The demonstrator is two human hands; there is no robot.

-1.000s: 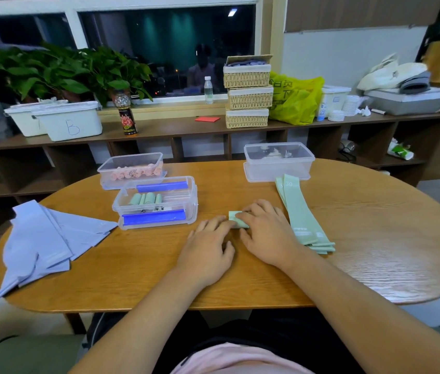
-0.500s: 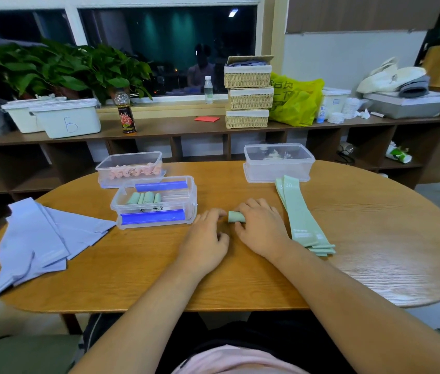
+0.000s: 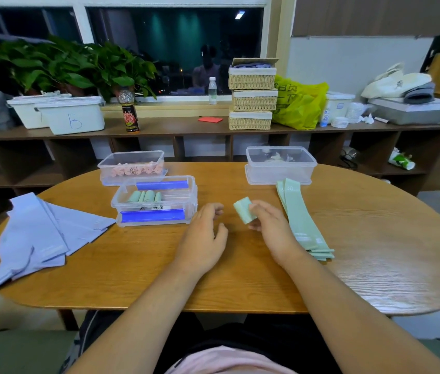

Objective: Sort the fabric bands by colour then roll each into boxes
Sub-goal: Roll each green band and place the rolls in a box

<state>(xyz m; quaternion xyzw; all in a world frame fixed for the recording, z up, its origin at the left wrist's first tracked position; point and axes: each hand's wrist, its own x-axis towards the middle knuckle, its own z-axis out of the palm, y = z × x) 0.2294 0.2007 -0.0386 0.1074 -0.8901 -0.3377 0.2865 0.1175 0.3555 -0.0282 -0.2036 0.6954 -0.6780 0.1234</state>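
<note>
Pinched a rolled green band between thumb and fingers of the right hand, just above the wooden table, near its middle. Held the left hand just beside it, apart from the roll, fingers loosely curled and grasping nothing; could not tell whether touching the tabletop. Had a stack of flat green bands lying right of the right hand. Had more green rolls inside the blue-clipped clear box to the left, pink rolls in the clear box behind, another clear box at the far right, and lilac bands fanned at the left edge.
</note>
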